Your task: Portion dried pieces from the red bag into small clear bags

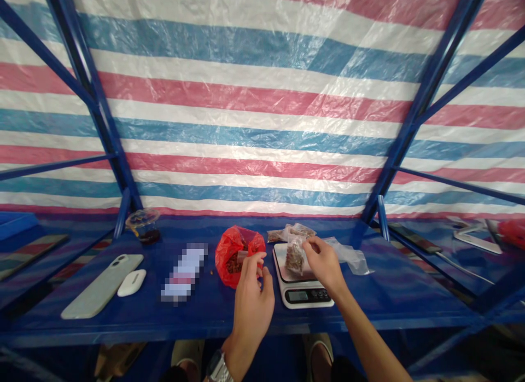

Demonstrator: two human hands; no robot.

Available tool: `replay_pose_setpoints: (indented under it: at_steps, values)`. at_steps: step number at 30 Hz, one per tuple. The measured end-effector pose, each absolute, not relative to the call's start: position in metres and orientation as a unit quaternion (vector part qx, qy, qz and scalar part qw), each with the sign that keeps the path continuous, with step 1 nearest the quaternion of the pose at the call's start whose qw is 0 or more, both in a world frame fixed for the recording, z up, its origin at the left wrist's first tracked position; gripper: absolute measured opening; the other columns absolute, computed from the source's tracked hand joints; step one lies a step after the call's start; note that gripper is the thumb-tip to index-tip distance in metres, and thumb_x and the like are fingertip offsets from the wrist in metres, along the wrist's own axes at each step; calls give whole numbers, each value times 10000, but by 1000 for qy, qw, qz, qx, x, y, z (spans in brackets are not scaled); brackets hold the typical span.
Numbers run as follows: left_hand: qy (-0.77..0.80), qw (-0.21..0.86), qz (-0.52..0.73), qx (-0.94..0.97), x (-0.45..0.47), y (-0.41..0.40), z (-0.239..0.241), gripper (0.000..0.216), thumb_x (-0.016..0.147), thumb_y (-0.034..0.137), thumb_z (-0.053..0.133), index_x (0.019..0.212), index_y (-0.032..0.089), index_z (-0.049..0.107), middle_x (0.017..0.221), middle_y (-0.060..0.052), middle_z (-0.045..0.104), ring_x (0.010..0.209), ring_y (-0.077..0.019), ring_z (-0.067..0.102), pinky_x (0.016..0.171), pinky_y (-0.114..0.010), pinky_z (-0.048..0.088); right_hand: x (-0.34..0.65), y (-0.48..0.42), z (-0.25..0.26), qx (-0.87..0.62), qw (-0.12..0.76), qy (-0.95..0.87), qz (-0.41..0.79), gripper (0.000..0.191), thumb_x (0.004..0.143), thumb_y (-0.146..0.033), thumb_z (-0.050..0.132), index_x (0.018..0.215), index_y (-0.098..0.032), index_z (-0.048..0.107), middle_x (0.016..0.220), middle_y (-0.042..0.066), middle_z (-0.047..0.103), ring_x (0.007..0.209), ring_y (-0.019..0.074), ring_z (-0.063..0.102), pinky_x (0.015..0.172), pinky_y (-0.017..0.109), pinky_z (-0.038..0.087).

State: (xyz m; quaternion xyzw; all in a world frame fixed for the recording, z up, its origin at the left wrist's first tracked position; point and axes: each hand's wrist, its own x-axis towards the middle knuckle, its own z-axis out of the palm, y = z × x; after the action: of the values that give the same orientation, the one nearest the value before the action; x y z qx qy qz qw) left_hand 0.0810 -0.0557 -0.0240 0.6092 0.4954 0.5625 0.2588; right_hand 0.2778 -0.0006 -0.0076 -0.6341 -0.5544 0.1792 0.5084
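My right hand (324,261) pinches the top edge of a small clear plastic bag (294,256) with brown dried bits in it. The bag is over the pan of a white digital kitchen scale (307,297), whose display and buttons face me; whether its weight rests on the pan I cannot tell. My left hand (255,297) hovers at the near right edge of a red plastic bag (225,256), fingers apart and loosely bent, with nothing visible in them. Reddish-brown pieces (234,263) lie inside the red bag, along with a pale object (241,256) partly hidden by my fingers.
Behind the scale lie filled small bags (301,230); clear plastic bags (348,255) lie right of it. On the blue table (197,319) at left are a phone (102,286), white earbud case (132,283), pixelated item (184,273) and cup (148,234). Blue posts (404,133) flank the striped sheet.
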Motion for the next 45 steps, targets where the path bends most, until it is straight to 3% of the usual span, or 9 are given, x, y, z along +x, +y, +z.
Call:
replay_pose_setpoints:
  at_steps: [4,6,9,13,21,29,34,39,45]
  values:
    - [476,339,597,549,81,-49,-22,434,943,444,620,1307,207,616,1303,-131,676,1130,-251,676,925,-361,557,250,-16,8,-508,531,-606,305,254,839,-449,568,755,-212,604,689,7,637,661,177,579,655,294,460]
    - [448,401,602,526,80,-45,-19,454,936,503,621,1265,190,639,1279,-130,701,1134,-254,688,914,-347,571,236,-23,11,-465,524,-625,343,274,861,-468,595,761,-213,583,668,-14,599,641,156,552,632,274,453]
    - [411,454,608,506,75,-40,-16,414,924,533,628,1114,169,684,1147,-122,756,1073,-258,718,918,-354,575,222,-29,11,-437,519,-627,383,328,891,-523,620,801,-210,580,668,-24,572,637,143,534,614,259,442]
    - [392,443,626,508,68,-36,-15,350,925,487,649,1086,176,669,1108,-104,759,1022,-233,725,945,-355,557,216,-31,8,-415,515,-624,416,375,896,-566,653,990,-203,626,769,-3,631,690,155,572,644,264,458]
    - [399,415,624,529,67,-36,-14,305,911,458,661,1006,169,679,988,-76,735,943,-212,702,871,-315,551,212,-30,7,-463,510,-658,306,414,951,-593,574,892,-193,662,819,27,667,732,169,577,681,267,466]
    - [417,400,618,533,66,-36,-15,297,910,458,661,968,171,709,984,-80,744,942,-216,698,875,-311,545,208,-32,6,-449,495,-669,326,346,954,-542,580,902,-208,653,798,10,644,705,161,533,656,269,444]
    - [406,422,618,524,67,-36,-15,346,903,497,662,995,168,716,993,-96,763,926,-230,725,852,-330,577,208,-28,5,-476,496,-675,268,337,964,-511,539,842,-210,628,788,11,628,721,170,516,679,282,427]
    - [403,437,615,518,67,-36,-14,360,896,511,657,986,167,721,1028,-115,775,948,-246,740,883,-359,588,209,-28,5,-464,501,-673,283,340,955,-516,561,957,-198,682,878,32,693,773,183,571,728,296,449]
    - [407,423,614,528,69,-38,-12,385,896,541,644,964,172,730,1029,-119,777,956,-254,741,878,-362,591,209,-29,3,-460,508,-676,270,322,962,-503,579,892,-210,694,853,18,699,790,182,580,724,287,434]
